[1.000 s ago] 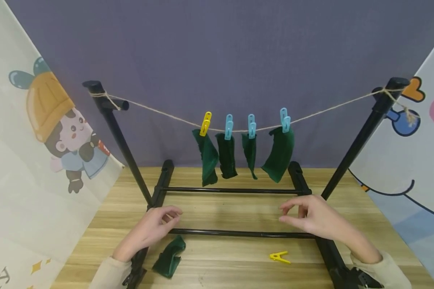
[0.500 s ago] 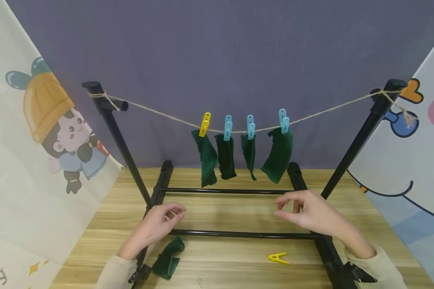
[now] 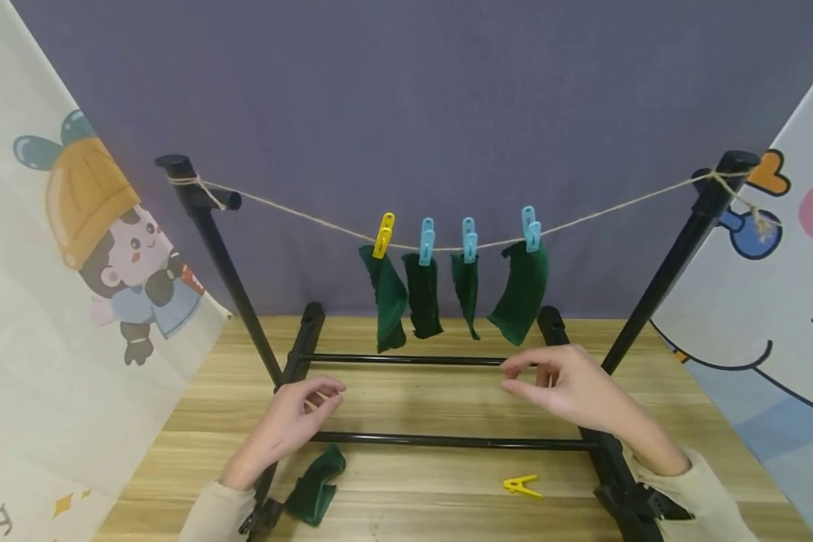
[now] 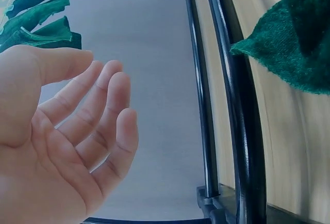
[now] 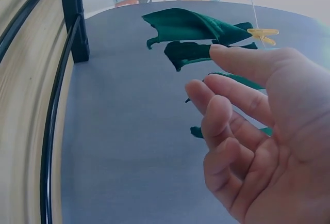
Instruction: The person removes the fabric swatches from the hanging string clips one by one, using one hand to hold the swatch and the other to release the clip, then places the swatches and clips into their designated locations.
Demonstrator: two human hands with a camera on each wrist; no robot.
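Both hands are bare and hold nothing. My left hand [image 3: 294,421] hovers at the left of the black frame, its fingers loosely bent; the left wrist view shows its palm and relaxed fingers. A crumpled green cloth [image 3: 314,485] lies on the table just below it. My right hand [image 3: 569,384] is raised near the frame's right side, thumb and forefinger apart. On the twine [image 3: 287,208] hang several green cloths [image 3: 523,290], clipped by a yellow clothespin [image 3: 383,235] and three blue clothespins [image 3: 427,242]. Another yellow clothespin [image 3: 522,486] lies on the table.
The frame's left post [image 3: 226,263] and right post [image 3: 671,263] lean outward and carry the twine. Two black crossbars [image 3: 447,439] run low between its feet on the wooden table [image 3: 406,512]. Behind hangs a grey-purple cloth backdrop [image 3: 433,98], with cartoon sheets at both sides.
My right hand has moved a little left and up, toward the hanging cloths. My left hand shifted slightly right and has stayed nearly still since. The cloths and clothespins are unchanged.
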